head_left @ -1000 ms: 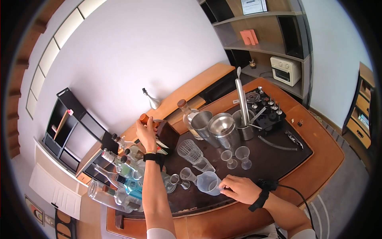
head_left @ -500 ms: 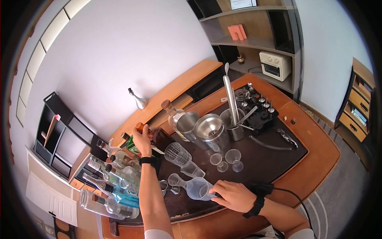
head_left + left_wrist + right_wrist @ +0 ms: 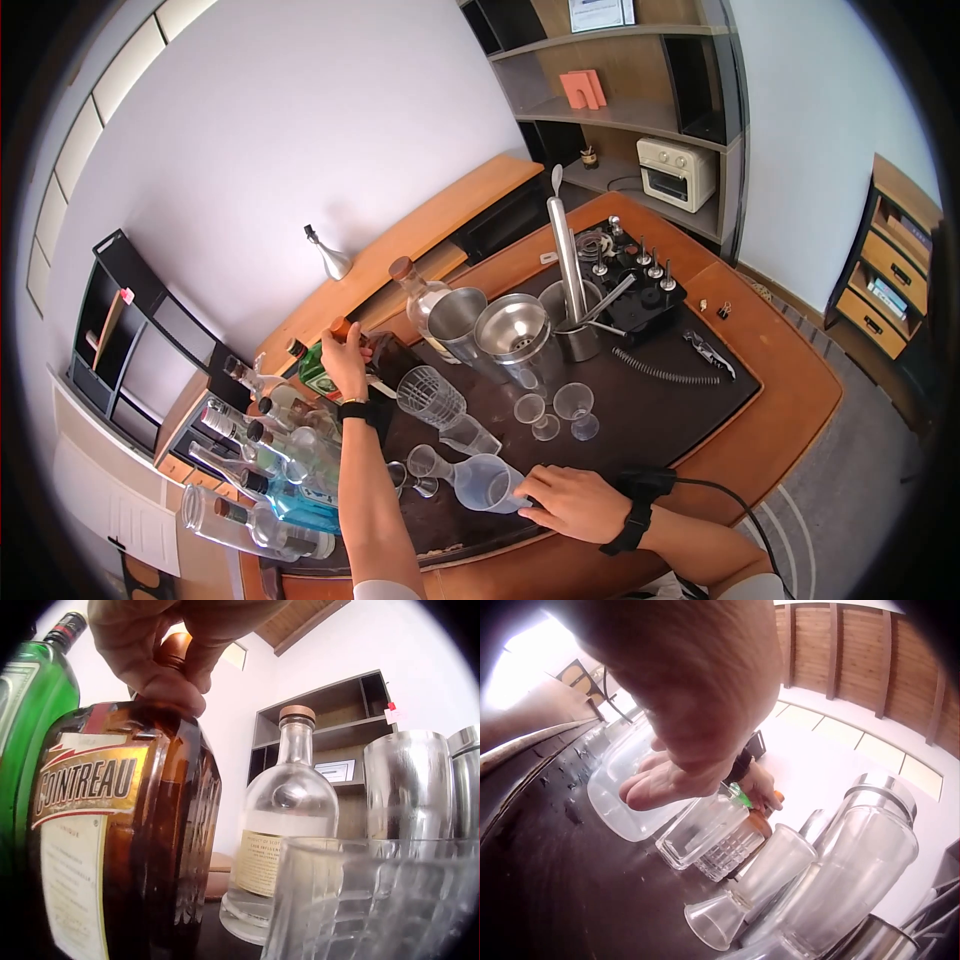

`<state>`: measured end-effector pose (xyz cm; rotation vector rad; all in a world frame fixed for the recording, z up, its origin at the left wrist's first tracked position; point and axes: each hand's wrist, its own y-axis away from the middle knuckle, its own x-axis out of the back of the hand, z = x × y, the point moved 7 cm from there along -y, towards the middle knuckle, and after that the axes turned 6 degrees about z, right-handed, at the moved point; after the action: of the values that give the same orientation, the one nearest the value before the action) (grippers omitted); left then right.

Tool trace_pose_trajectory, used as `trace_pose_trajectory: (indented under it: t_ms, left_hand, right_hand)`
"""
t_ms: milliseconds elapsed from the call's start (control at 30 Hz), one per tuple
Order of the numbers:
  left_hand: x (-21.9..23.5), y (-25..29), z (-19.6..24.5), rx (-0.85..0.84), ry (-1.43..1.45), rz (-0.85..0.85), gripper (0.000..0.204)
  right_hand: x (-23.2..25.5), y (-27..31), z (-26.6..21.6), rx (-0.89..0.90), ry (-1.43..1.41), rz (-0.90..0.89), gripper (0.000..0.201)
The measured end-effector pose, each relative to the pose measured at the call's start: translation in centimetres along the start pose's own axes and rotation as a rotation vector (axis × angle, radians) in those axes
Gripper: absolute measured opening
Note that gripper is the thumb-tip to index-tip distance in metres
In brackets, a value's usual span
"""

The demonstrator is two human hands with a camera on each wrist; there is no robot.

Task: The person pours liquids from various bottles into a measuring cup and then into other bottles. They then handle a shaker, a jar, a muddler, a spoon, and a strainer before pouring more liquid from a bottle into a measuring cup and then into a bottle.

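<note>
My left hand (image 3: 345, 366) grips the neck of a square amber Cointreau bottle (image 3: 124, 787), thumb and fingers just under its orange cap (image 3: 175, 646). The bottle stands upright in the left wrist view, a green bottle (image 3: 45, 697) close beside it. On the near side of the table, my right hand (image 3: 580, 503) pinches the side of a translucent plastic measuring cup (image 3: 482, 477). That cup looks empty, and its handle is mostly hidden by the fingers. A cut-glass tumbler (image 3: 428, 392) and a clear glass (image 3: 470, 437) sit between the two hands.
Several bottles crowd the left, including a blue one (image 3: 300, 508). Behind the glasses stand steel shaker tins (image 3: 457, 318), a strainer (image 3: 512, 325) and a corked clear bottle (image 3: 292, 795). Two small stemmed glasses (image 3: 575, 402), a spring (image 3: 665, 372) and pourers (image 3: 655, 270) lie further right.
The head view has swung, so the tabletop things appear further left. The green bottle has come into sight beside my left hand. Both hands keep their hold.
</note>
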<state>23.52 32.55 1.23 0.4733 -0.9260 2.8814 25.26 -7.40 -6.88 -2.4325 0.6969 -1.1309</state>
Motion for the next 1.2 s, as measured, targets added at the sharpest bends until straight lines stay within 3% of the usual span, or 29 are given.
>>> trace_pose_trajectory:
  t_ms: [167, 267, 367, 433, 500, 567, 600, 633, 733, 800, 900, 1000, 1100, 1200]
  left_hand:
    - [0.1, -0.6, -0.5, 0.008, -0.054, -0.063, 0.042]
    - [-0.1, -0.9, -1.4, 0.069, 0.089, -0.063, 0.051]
    - [1.9, 1.3, 3.5, -0.025, -0.152, -0.072, 0.067]
    - [3.8, 3.0, 4.6, -0.470, -0.221, 0.183, 0.065]
    - [7.6, 9.7, 13.2, -0.400, -0.002, 0.053, 0.052]
    - [9.5, 14.3, 12.8, -0.141, 0.188, -0.190, 0.024]
    - [11.0, 16.7, 13.2, -0.116, 0.177, -0.189, 0.014]
    - [12.1, 18.6, 13.2, -0.091, 0.169, -0.188, 0.019]
    - [14.1, 21.1, 13.5, -0.273, 0.116, -0.174, 0.031]
    - [15.3, 21.2, 12.0, -0.227, 0.058, -0.119, 0.035]
    - [16.0, 21.8, 9.2, -0.186, 0.056, -0.105, 0.038]
    - [15.8, 22.8, 8.3, -0.145, 0.101, -0.160, 0.037]
    - [15.2, 23.1, 6.7, -0.060, 0.121, -0.199, 0.039]
    - [14.4, 23.6, 4.6, 0.051, 0.145, -0.290, 0.037]
  right_hand:
    - [-0.1, 0.0, -0.1, 0.004, 0.003, -0.004, 0.021]
    - [0.0, -0.1, -0.3, -0.012, -0.001, -0.017, 0.021]
    - [0.2, -0.1, -0.1, -0.036, -0.022, -0.029, 0.021]
    - [0.4, -0.2, -0.1, -0.055, -0.044, -0.032, 0.022]
    - [0.8, -0.3, -0.1, -0.084, -0.067, -0.035, 0.022]
    - [1.1, -0.5, -0.1, -0.108, -0.107, -0.040, 0.021]
    - [1.4, -0.6, -0.2, -0.121, -0.136, -0.032, 0.020]
    - [1.7, -0.8, -0.4, -0.135, -0.163, -0.023, 0.020]
    - [3.1, -1.4, -0.8, -0.173, -0.445, -0.015, 0.016]
    - [4.4, -2.4, -0.6, -0.187, -0.545, 0.041, 0.015]
    - [7.7, -4.6, -1.2, -0.147, -0.463, 0.173, 0.017]
    - [10.8, -8.1, -1.1, -0.043, -0.111, 0.299, 0.026]
    - [11.7, -10.6, 1.2, -0.013, 0.151, 0.344, 0.047]
    - [11.2, -12.0, 2.5, -0.023, 0.209, 0.367, 0.059]
